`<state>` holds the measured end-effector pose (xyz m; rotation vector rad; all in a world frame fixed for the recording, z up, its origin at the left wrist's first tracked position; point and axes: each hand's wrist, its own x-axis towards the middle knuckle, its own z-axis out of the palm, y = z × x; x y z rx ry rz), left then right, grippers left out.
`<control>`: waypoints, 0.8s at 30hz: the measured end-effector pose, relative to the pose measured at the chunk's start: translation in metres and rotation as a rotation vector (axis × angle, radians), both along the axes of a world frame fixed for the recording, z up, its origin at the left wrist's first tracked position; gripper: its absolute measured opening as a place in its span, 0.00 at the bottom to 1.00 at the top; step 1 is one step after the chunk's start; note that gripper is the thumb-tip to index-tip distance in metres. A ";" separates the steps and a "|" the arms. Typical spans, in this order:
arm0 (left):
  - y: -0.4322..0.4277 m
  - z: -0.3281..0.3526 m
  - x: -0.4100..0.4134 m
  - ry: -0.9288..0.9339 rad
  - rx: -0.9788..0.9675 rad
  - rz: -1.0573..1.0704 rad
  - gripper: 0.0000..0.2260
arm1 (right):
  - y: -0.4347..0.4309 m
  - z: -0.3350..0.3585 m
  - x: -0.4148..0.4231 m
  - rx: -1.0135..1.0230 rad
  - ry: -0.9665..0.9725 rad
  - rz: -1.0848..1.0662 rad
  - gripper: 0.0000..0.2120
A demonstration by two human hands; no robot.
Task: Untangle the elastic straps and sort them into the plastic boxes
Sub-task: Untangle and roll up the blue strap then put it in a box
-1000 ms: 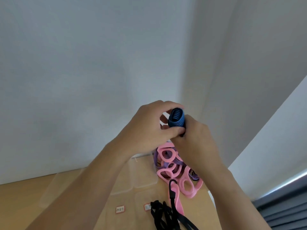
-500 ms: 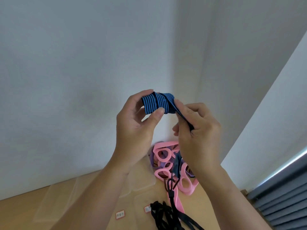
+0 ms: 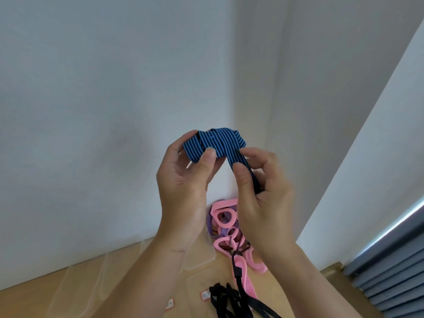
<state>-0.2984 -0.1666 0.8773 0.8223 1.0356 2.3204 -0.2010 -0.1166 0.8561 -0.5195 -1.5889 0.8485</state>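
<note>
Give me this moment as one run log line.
step: untangling | left hand: pinches bunched blue striped strap | right hand: pinches its hanging tail | pink straps, black straps: on table

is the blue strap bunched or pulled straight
Bunched: the blue strap lies folded over itself, pinched by left hand and right hand.

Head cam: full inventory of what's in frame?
striped strap: one, blue and black, held up between both hands
pink straps: several, pink, tangled on table below hands
purple strap: at least one, purple, inside pink tangle
black straps: a bunch, black, table at bottom edge
plastic boxes: several, clear, on table
labels: two, white-red, by the boxes
table: one, light wood, bottom
slats: several, grey, lower right
left hand: one, pinching the strap's bunched part
right hand: one, pinching its trailing end
</note>
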 end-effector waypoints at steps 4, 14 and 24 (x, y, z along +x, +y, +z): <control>-0.005 0.012 0.000 -0.172 0.013 -0.191 0.16 | 0.005 -0.002 0.003 -0.174 -0.001 0.082 0.13; -0.017 0.027 -0.016 -0.050 -0.297 -0.221 0.12 | 0.023 -0.005 0.005 0.153 -0.231 0.037 0.14; -0.033 0.024 -0.044 0.416 -0.598 -0.413 0.03 | 0.040 0.018 0.016 0.124 -0.615 0.102 0.08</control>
